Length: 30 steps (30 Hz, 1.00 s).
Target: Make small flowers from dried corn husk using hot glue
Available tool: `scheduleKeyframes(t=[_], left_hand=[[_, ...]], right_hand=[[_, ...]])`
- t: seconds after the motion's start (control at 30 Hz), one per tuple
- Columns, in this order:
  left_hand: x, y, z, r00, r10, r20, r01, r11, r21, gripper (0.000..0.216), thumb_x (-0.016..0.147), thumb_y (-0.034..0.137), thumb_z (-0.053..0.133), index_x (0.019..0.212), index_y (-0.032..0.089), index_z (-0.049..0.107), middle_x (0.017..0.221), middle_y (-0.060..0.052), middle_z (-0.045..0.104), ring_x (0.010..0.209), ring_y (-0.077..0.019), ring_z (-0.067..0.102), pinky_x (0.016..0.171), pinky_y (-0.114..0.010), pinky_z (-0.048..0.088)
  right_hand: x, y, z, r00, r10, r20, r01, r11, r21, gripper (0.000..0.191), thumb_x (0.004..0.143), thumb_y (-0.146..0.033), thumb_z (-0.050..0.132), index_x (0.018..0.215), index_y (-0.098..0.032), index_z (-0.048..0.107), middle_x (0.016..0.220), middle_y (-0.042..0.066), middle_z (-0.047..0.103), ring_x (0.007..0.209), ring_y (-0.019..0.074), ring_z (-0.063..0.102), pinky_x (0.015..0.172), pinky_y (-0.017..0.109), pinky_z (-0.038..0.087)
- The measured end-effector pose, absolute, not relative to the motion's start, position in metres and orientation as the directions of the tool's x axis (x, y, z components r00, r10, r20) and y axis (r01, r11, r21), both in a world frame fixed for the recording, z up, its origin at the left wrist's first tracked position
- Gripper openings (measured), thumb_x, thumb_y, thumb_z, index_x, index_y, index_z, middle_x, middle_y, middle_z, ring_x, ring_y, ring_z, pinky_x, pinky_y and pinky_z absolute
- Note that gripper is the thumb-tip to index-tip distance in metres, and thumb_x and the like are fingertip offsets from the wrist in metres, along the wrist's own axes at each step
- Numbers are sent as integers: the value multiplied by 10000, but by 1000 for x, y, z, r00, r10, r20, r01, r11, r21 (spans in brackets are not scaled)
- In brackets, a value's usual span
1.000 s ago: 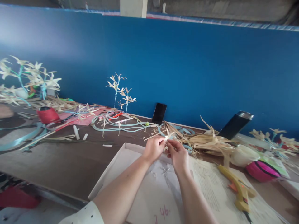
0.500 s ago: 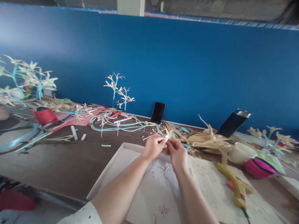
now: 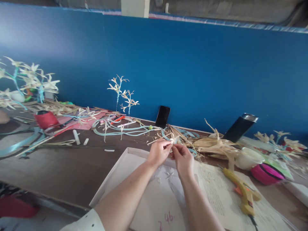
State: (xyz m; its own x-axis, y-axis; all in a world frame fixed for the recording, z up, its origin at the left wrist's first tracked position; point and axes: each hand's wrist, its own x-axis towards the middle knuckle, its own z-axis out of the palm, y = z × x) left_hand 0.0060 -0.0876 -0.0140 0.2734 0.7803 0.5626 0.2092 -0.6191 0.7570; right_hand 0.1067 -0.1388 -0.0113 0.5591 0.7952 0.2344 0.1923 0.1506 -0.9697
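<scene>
My left hand [image 3: 158, 151] and my right hand [image 3: 183, 158] meet above the far edge of a shallow white box lid [image 3: 120, 175]. Both pinch a small pale straw flower [image 3: 172, 140] between their fingertips. A thin straw stem sticks out to the left of my left hand. A finished straw star [image 3: 169, 175] lies in the lid under my wrists. Behind the hands sits a heap of dried husk strips [image 3: 211, 145].
A yellow glue gun [image 3: 243, 191] lies on printed paper at right, by a pink bowl [image 3: 266, 173] and a white bowl [image 3: 249, 158]. A black phone [image 3: 163, 116] and a dark flask [image 3: 239, 127] lean on the blue wall. Light blue cords [image 3: 120, 128], a red spool [image 3: 45, 119] and straw flower sprigs [image 3: 121, 93] lie left.
The hands stay pinched on the straw flower and have shifted only slightly; the fingers work at it. The view has drifted a little.
</scene>
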Motion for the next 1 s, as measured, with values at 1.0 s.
scheduleKeyframes(t=[1.0], left_hand=[[-1, -95, 2, 359, 742, 566, 383, -670, 636, 239, 870, 264, 444, 807, 193, 663, 824, -37, 641, 817, -142, 578, 763, -218, 450]], right_hand=[[109, -136, -22, 540, 798, 267, 252, 149, -956, 320, 727, -439, 605, 874, -156, 634, 689, 32, 637, 515, 125, 510, 457, 231, 415]])
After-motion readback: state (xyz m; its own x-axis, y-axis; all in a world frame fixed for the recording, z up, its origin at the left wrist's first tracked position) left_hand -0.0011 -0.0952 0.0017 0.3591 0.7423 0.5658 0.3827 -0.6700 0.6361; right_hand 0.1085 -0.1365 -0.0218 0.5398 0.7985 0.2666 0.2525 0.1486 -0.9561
